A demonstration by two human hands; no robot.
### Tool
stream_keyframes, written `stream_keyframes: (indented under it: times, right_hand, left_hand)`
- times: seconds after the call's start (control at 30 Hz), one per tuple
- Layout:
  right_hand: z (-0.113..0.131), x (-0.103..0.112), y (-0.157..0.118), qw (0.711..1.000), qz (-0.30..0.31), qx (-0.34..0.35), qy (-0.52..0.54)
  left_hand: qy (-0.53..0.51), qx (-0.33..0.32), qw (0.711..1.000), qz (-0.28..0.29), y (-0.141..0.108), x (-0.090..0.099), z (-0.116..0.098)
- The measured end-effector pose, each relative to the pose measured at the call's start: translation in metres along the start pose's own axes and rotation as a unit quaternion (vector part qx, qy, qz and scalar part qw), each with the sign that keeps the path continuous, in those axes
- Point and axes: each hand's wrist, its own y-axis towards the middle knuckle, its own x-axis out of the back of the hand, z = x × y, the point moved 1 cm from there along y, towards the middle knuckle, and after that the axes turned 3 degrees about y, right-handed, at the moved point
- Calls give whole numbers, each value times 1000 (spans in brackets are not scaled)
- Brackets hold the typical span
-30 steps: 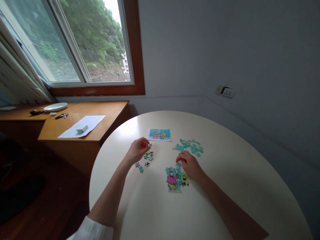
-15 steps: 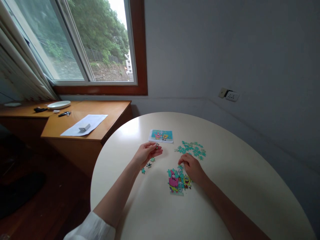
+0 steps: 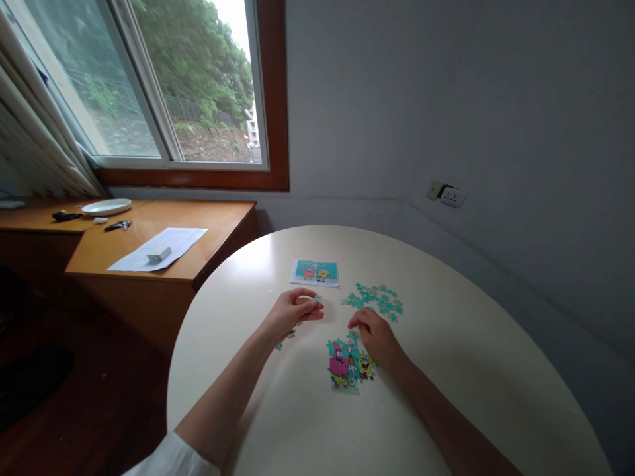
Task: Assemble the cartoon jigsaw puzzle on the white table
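Note:
Between the thumb and fingers of my left hand (image 3: 295, 312) is a small puzzle piece (image 3: 316, 299), held above the table. My right hand (image 3: 377, 334) rests with curled fingers at the upper right edge of the partly joined puzzle (image 3: 342, 363), which shows pink, teal and yellow cartoon figures. Whether those fingers pinch anything is too small to tell. Loose teal pieces (image 3: 380, 299) lie spread beyond my right hand. A few other pieces (image 3: 292, 334) sit beside my left wrist, partly hidden by it.
A picture card (image 3: 315, 272) lies on the round white table (image 3: 297, 423), beyond my hands. To the left, a wooden desk (image 3: 223, 221) holds a paper sheet (image 3: 186, 241), a small white box (image 3: 159, 254), a white plate (image 3: 106, 207) and dark small items.
The piece in my left hand has turned and now shows a paler face. My left hand covers more of the loose pieces near its wrist. The view has shifted slightly.

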Motion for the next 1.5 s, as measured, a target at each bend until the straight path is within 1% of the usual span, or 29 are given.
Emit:
stream_keyframes:
  times: [0.17,0.27,0.4,0.63,0.73,0.93,1.13,1.5]
  right_hand:
    - [-1,0,0,1000,-14,-6,-2]
    - [-1,-1,0,1000,-15,-5,-3]
    - [-3,-1,0,1000,-11,2,-8]
    - [-4,-2,0,1000,-11,4,-4]
    - [-3,-2,0,1000,-9,3,-5]
    - [-2,-1,0,1000,-6,1,-5]
    - [-3,-1,-1,1000,-6,1,-9]
    - [-3,-1,0,1000,-4,4,-9]
  left_hand:
    - [40,-19,999,20,2,-3,7]
    - [44,-31,998,26,0,-6,7]
    - [11,-37,999,30,-3,-8,4]
    - [-66,-10,997,43,-3,-8,4]
    - [-77,-14,996,37,-2,-8,5]
    - [-74,-31,997,23,0,-7,6]
    - [-70,-47,996,34,-3,-10,4]
    - [-35,-46,998,38,-7,-13,1]
